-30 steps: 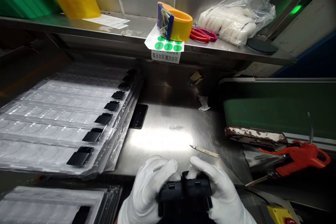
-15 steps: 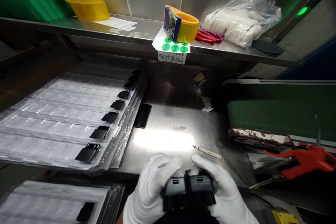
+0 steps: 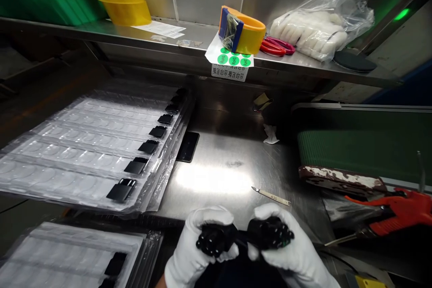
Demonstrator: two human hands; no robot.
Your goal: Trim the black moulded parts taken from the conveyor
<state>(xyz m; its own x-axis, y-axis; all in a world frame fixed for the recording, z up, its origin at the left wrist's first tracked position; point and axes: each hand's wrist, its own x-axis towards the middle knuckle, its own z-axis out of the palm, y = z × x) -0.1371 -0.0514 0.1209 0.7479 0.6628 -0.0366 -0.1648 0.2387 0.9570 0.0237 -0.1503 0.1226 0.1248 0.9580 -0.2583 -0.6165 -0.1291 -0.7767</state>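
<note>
Two black, glossy-speckled plastic pieces (image 3: 216,239) are in hand, one per grip: the left white-gloved hand (image 3: 191,247) and the right white-gloved hand (image 3: 293,254) each curl narrowly round one. Whether the pieces join between the grips, I cannot tell. Left of the left grip, a lower clear plastic tray (image 3: 64,252) carries dark pieces. Just ahead of the right grip, a cream-handled pointed blade (image 3: 272,195) lies on the steel desk (image 3: 236,144). Farther left, an upper clear plastic tray (image 3: 84,144) has one column of flat black pieces (image 3: 135,165) laid; work looks partly done, the held pair outside both trays.
</note>
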